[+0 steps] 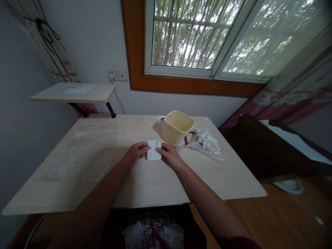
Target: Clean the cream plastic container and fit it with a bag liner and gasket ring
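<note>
- On my feed, the white sheet (154, 154) is at the centre of the frame, held just above or on the table (160, 186); I can't tell which. Nor can I tell paper from cloth.
- I see the left hand (135, 153) pinching the sheet's left edge, thumb on the near face, the grip narrow.
- I see the right hand (169, 154) at the opposite edge, its thumb lying over the upper right of the sheet, the grip narrow too. I judge that this two-sided hold keeps something so small and limp spread flat and facing the wearer.
- Both forearms come in from the bottom of the frame and meet in the middle, which I take to be the easiest place for two hands to share one thing.
- The box (171, 134) stands upright right of centre, just behind the right hand, its mouth up. I'd say that spot keeps it within reach yet out from under the wrists.
- Right of the box lies a clear bag (207, 141) with white stuff inside, too blurred for me to name. A brown strip (186, 140) shows between them.
- At the left of the frame, a clear plastic sheet (85, 148) lies flat on the table, apart from the hands; there, I judge, it leaves the middle free for handling.
</note>
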The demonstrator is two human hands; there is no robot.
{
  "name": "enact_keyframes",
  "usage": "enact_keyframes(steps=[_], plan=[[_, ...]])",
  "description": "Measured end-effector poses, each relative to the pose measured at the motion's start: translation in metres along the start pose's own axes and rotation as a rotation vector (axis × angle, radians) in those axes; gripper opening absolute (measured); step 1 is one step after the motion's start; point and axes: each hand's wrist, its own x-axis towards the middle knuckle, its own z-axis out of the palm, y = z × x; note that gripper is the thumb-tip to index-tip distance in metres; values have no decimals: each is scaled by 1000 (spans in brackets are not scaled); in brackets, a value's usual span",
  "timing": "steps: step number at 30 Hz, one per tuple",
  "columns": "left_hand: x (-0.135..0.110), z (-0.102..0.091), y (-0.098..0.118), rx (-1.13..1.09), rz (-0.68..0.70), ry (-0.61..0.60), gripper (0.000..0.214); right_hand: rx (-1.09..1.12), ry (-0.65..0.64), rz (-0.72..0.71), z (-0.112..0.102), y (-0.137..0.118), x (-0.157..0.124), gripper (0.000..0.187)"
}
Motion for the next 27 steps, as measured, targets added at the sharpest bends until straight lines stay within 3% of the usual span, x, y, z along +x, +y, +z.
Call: enact_keyframes(steps=[13,17,22,25,27], plan=[[7,2,-11,-103,-14,5,44,177,93,50,8,-3,-4,35],[13,2,-17,7,18,42,40,119,144,20,6,-3,-4,35],[28,-4,-5,281,232,178,41,6,276,-21,-3,4,-1,37],[41,-6,17,457,459,294,42,-28,293,-32,-7,10,0,37],[50,-5,34,539,576,283,46,-80,298,-44,-8,12,1,38]])
